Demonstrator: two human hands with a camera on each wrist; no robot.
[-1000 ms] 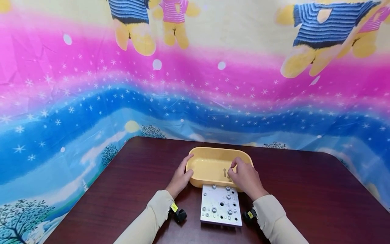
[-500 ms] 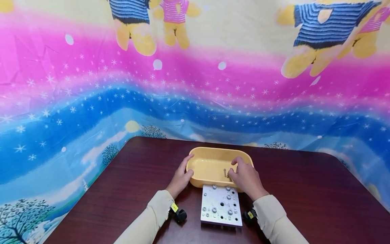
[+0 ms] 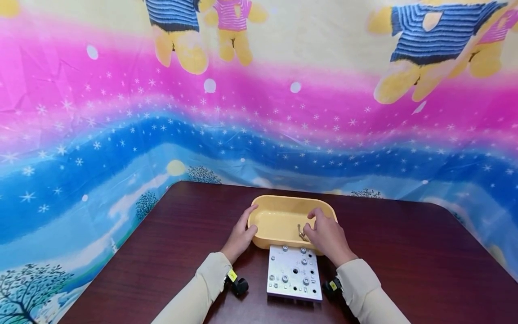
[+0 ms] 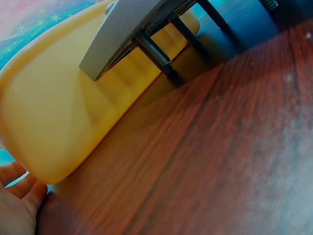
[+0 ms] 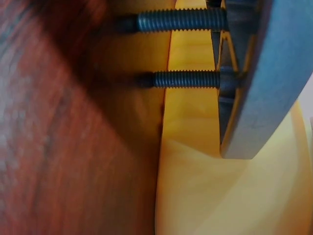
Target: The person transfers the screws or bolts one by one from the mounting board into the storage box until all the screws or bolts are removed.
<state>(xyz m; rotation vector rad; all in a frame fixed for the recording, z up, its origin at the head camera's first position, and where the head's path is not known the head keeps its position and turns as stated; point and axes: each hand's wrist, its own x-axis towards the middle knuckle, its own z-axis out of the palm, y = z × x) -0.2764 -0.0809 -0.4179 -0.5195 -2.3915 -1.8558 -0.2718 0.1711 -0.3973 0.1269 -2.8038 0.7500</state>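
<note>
Two or more small screws [image 3: 299,230] in the tray [image 3: 261,244], lower centre of the head frame, toward the tray's near wall, right of its middle. Exact count unclear, the right grip [image 3: 328,236] covers that spot.

Right grip: bare hand in over the tray's right part, thumb just beside the screws. Forefinger bent, gap showing between it and thumb. Other fingers hidden; can't tell whether it's pinching a screw.

Left grip [image 3: 238,240]: on the tray's left end, thumb at the near part of the rim, forefinger at the far part, clasping that end.

Tray is yellow, oblong with rounded corners, sitting flat on the surface [image 3: 202,225], dark red-brown wood grain.

Plate [image 3: 283,262]: metal, right up against the tray's near side in the head frame, contact not certain. Several bolts [image 3: 306,281] with heads up, plus dark holes. Both wrist frames show threaded shanks sticking out under the plate, which sits raised; shank tips too dark to read.

Pale sleeves [image 3: 358,281] on both arms, small black camera [image 3: 239,286] at each wrist, either side of the plate.

Printed cloth [image 3: 259,126] fills the upper frame: pink, blue, snowflakes, bears.
</note>
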